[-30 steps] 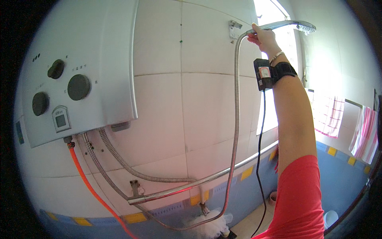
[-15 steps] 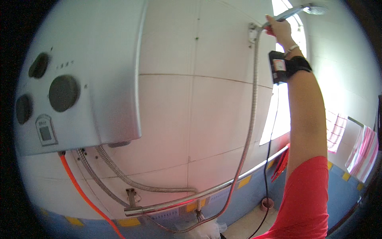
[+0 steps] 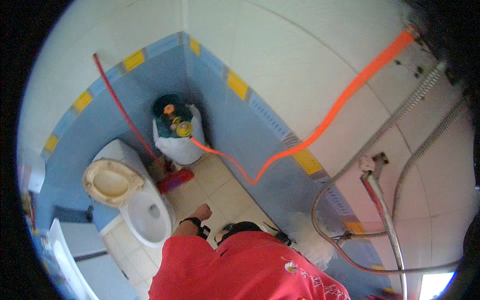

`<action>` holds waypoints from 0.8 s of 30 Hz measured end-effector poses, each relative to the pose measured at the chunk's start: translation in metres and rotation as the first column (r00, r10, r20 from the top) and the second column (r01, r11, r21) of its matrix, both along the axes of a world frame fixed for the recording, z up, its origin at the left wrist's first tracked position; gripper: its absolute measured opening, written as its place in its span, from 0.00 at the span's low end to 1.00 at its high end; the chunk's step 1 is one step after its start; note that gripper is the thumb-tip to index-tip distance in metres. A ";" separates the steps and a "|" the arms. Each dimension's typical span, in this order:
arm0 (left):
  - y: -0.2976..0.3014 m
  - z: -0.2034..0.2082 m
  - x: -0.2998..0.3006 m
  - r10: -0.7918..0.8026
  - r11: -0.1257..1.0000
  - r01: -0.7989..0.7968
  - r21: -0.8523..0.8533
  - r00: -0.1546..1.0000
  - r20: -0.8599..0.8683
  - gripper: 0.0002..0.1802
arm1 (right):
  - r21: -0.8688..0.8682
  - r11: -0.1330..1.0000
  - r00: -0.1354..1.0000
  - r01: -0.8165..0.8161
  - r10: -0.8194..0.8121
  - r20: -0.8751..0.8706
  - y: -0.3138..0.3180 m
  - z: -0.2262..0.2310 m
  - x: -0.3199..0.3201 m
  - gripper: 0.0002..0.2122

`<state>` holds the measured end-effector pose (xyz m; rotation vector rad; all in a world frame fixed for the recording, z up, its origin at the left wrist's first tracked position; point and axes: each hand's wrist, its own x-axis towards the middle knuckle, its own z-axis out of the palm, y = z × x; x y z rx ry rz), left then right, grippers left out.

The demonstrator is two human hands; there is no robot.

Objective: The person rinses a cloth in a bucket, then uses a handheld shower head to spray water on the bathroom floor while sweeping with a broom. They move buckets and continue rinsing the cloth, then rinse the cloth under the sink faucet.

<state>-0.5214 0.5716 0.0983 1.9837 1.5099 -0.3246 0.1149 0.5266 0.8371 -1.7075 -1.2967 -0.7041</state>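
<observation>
My left hand (image 3: pixel 202 212) hangs low in front of my body, with a black strap and small device on its wrist. Its fingers look curled into a fist, and I see nothing in them. Nearest to it are the white toilet (image 3: pixel 150 217), whose beige lid (image 3: pixel 111 184) is raised, and the red head of a broom (image 3: pixel 175 181) on the floor. My right hand is out of view. At the right, the metal shower hose (image 3: pixel 336 185) loops down the wall, while the shower head does not show.
A gas cylinder (image 3: pixel 172 117) with a white cover stands in the corner. From its yellow regulator an orange hose (image 3: pixel 320 131) climbs the wall. A chrome rail (image 3: pixel 382 210) is fixed at the right. Crumpled clear plastic (image 3: pixel 310 235) lies below it.
The view has swung from the water heater and window down to the toilet and gas cylinder. My right hand, raised at the shower head before, has left the view; my left hand now shows.
</observation>
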 end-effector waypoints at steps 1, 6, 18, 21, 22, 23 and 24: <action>-0.003 0.007 -0.002 0.025 0.999 -0.024 -0.049 1.000 0.016 0.15 | -0.040 0.999 0.999 0.007 -0.009 -0.047 -0.004 -0.029 0.001 0.22; -0.029 0.001 -0.011 0.267 0.951 -0.264 -0.160 0.964 -0.007 0.16 | -0.209 0.978 0.971 -0.017 -0.034 -0.238 0.007 -0.141 0.012 0.22; -0.010 0.041 0.023 0.563 0.823 -0.514 -0.242 0.798 0.217 0.16 | -0.348 0.937 0.920 -0.021 -0.119 -0.373 0.002 -0.222 0.000 0.22; 0.000 0.066 0.023 0.493 0.862 -0.451 -0.232 0.852 0.174 0.16 | -0.359 0.933 0.914 -0.022 -0.127 -0.385 0.002 -0.229 0.000 0.22; 0.000 0.063 0.020 0.445 0.888 -0.411 -0.206 0.880 0.163 0.16 | -0.365 0.931 0.913 -0.018 -0.134 -0.385 0.001 -0.231 0.000 0.22; -0.001 0.055 0.017 0.459 0.878 -0.427 -0.216 0.879 0.131 0.16 | -0.369 0.929 0.911 -0.015 -0.140 -0.389 0.001 -0.232 0.000 0.22; -0.004 0.042 0.010 0.477 0.868 -0.447 -0.216 0.872 0.112 0.16 | -0.368 0.930 0.910 -0.018 -0.138 -0.392 0.000 -0.234 0.001 0.22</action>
